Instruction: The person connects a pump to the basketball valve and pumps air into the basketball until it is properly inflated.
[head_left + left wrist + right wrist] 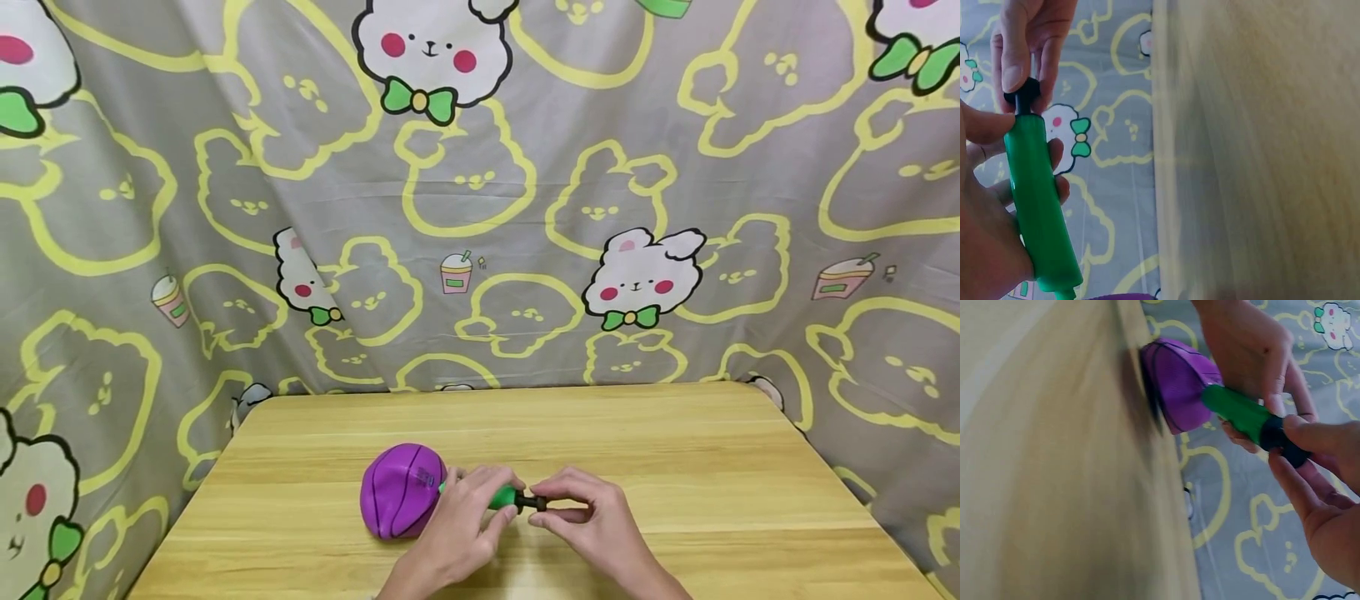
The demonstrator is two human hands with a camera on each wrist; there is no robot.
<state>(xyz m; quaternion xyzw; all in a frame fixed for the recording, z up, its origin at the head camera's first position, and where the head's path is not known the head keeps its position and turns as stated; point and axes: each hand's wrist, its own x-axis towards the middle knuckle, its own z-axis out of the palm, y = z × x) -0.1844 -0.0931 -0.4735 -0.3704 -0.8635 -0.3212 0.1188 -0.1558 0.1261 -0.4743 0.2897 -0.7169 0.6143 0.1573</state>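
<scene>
A purple ball [401, 492] with black seam lines sits on the table, dented and partly collapsed. Beside it, my left hand [467, 523] grips the green barrel of a hand pump [1036, 200]. The pump's narrow end points toward the ball; in the right wrist view the ball [1175, 384] appears right at that end, but the exact joint is hard to see. My right hand [588, 508] pinches the black pump handle [1022, 95] between thumb and fingers. A short stretch of dark rod shows between handle and barrel.
The light wooden table [675, 442] runs back to a grey curtain [517, 217] printed with yellow outlines and white cartoon animals. The curtain also hangs along the left and right sides of the table.
</scene>
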